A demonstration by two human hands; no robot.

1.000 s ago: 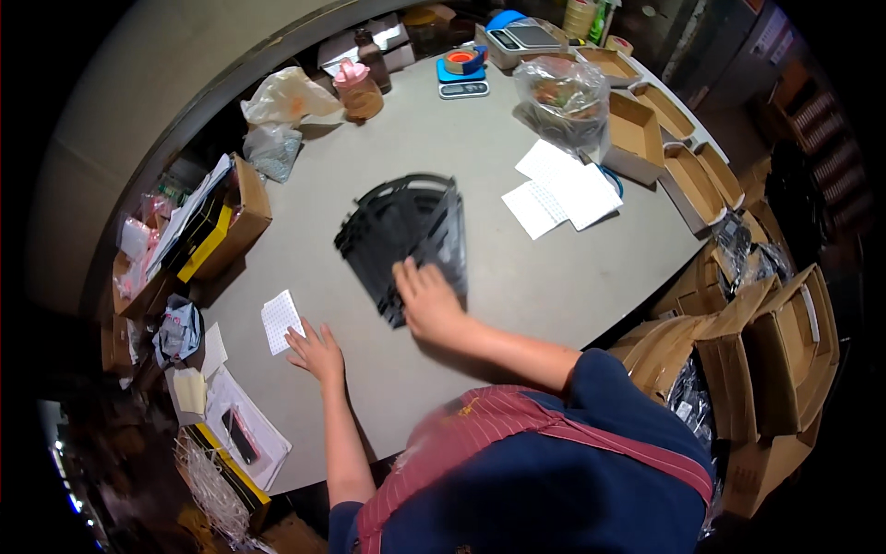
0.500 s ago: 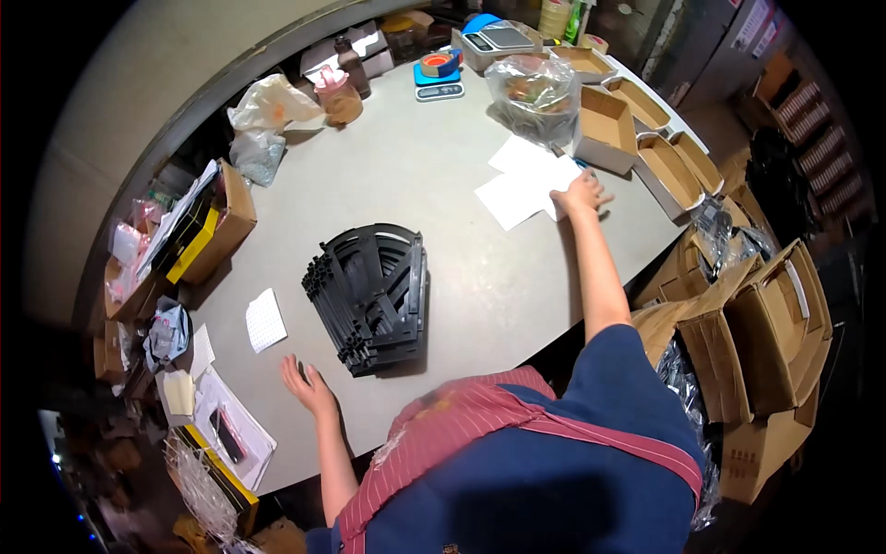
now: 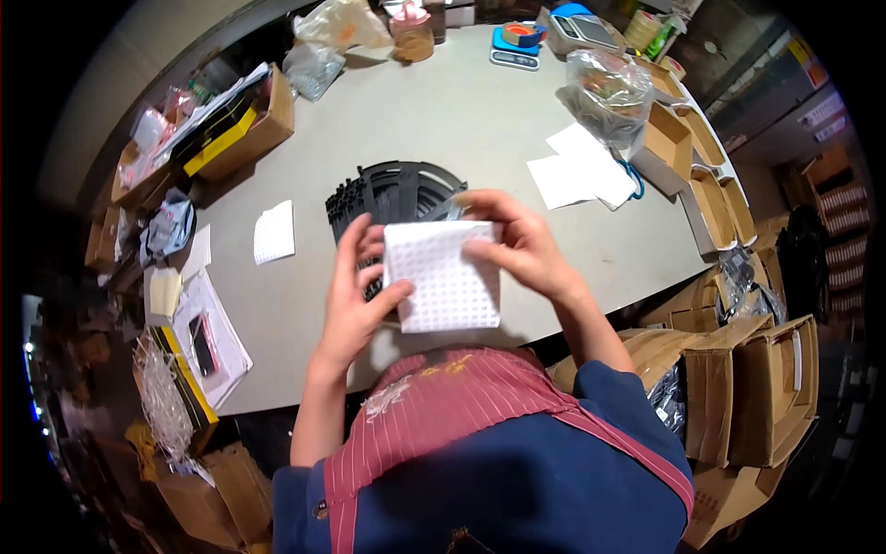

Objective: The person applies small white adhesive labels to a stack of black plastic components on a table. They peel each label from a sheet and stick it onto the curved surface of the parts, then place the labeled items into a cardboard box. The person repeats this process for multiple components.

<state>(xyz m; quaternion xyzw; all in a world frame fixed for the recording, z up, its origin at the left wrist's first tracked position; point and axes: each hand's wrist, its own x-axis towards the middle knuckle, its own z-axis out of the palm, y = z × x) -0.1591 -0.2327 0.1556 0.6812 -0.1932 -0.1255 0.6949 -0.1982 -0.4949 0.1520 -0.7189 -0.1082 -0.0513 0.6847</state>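
Note:
A white sheet [image 3: 443,286] covered with rows of small printed marks, like a label sheet, is held up in front of me. My right hand [image 3: 521,245] pinches its upper right part, thumb on the face and fingers behind. My left hand [image 3: 355,291] grips the lower left edge, its thumb over the front and its fingers spread behind. Beyond the sheet, partly hidden by it and my hands, lies a stack of black plastic fan-shaped parts [image 3: 406,180]. A similar small printed sheet [image 3: 274,233] rests on the table to the left.
White papers [image 3: 581,171] lie at the right beside teal scissor-like handles [image 3: 634,180]. Open cardboard trays [image 3: 664,143] line the right edge. A blue scale [image 3: 515,60] and a plastic-wrapped bowl [image 3: 607,92] stand farther back. A phone [image 3: 203,343] lies on papers at the left.
My right hand has come back from the papers at the right with a printed sheet. My left hand has risen from the table and taken hold of it too. The view has shifted.

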